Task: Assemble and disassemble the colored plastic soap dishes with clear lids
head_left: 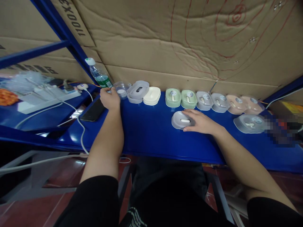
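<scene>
My right hand is wrapped around the right side of a small grey soap box; a white oblong piece shows on its top. My left hand is closed at the left rear, its fingertips by the rim of a clear round plastic tub with something white inside. What those fingers hold, if anything, is hidden. To the right of the tub are stacked grey box parts and cream-coloured trays.
Along the cardboard wall stand green boxes, grey boxes and pink boxes with clear lids. Another grey box sits at right. A bottle, a black phone and a white cable are at left.
</scene>
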The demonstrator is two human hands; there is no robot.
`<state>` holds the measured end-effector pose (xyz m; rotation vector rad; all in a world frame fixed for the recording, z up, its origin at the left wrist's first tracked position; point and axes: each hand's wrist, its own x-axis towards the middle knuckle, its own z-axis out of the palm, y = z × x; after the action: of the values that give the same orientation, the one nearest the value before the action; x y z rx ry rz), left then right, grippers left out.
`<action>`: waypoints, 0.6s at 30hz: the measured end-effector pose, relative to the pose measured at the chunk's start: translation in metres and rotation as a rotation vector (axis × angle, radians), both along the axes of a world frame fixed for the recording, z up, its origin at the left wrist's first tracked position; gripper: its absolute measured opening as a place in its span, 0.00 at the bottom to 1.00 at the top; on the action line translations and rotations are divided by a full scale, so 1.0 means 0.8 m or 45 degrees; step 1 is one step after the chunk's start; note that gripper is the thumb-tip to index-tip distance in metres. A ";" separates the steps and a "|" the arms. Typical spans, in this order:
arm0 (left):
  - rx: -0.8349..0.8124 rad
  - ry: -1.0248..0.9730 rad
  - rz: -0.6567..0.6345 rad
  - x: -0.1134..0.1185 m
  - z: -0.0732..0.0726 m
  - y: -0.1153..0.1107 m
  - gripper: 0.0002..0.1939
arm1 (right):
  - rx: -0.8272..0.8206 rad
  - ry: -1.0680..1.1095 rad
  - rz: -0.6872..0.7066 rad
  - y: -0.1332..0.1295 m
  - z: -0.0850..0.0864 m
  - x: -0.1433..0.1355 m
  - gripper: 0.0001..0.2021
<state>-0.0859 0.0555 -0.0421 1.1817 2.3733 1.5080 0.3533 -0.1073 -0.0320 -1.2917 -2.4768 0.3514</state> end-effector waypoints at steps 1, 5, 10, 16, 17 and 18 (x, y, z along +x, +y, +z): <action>0.006 -0.023 -0.012 -0.001 -0.001 0.001 0.08 | -0.006 -0.002 -0.001 0.000 0.000 0.000 0.48; 0.015 -0.054 -0.007 -0.004 -0.002 0.004 0.12 | -0.008 -0.007 -0.011 0.000 -0.001 0.000 0.49; 0.248 0.107 -0.128 0.006 0.011 -0.001 0.18 | 0.011 0.021 0.004 0.002 -0.005 0.002 0.48; 0.214 0.604 -0.903 0.038 0.027 -0.018 0.17 | -0.003 0.023 -0.006 0.001 -0.004 0.003 0.48; 0.149 0.653 -0.978 0.043 0.028 -0.020 0.17 | -0.007 0.020 -0.003 0.000 -0.003 0.003 0.48; 0.084 0.693 -1.023 0.046 0.027 -0.022 0.16 | -0.015 0.011 0.001 0.000 -0.003 0.003 0.49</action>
<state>-0.0494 0.0382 -0.0202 2.4042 1.6618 1.0652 0.3560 -0.1075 -0.0340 -1.2910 -2.4719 0.3718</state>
